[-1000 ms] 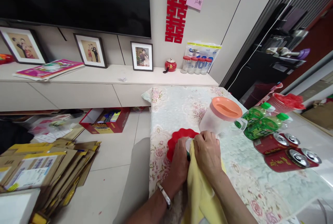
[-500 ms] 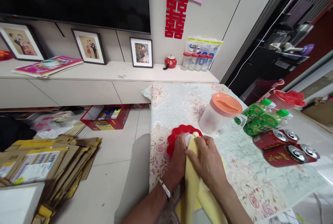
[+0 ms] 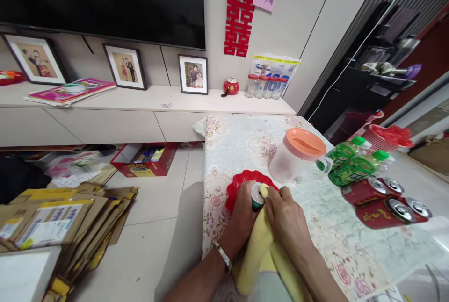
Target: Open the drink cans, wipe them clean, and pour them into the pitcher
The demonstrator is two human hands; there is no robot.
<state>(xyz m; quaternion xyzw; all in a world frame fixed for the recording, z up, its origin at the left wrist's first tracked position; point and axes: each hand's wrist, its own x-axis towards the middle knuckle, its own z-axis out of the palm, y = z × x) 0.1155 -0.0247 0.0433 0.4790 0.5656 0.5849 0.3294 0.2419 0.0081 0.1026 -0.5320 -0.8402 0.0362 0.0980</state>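
Observation:
My left hand (image 3: pixel 242 211) is wrapped round a drink can (image 3: pixel 257 195) with a silver top and a dark green side. A yellow cloth (image 3: pixel 259 239) is pinched in my right hand (image 3: pixel 286 215), its tip pressed on the can's top near the opening. The rest of the cloth hangs down toward my lap. Under the hands and can, a red scalloped dish (image 3: pixel 245 176) rests on the table; its middle is hidden.
A frosted jug with an orange lid (image 3: pixel 304 143) stands behind my right hand. Two green bottles (image 3: pixel 359 168) and several red cans (image 3: pixel 384 213) are at the right on the flowered tablecloth (image 3: pixel 242 140). Flattened cardboard (image 3: pixel 84 218) lies on the floor at left.
The cloth has shifted off part of the can's top, so the lid and green side now show. My right hand has moved slightly to the right and down.

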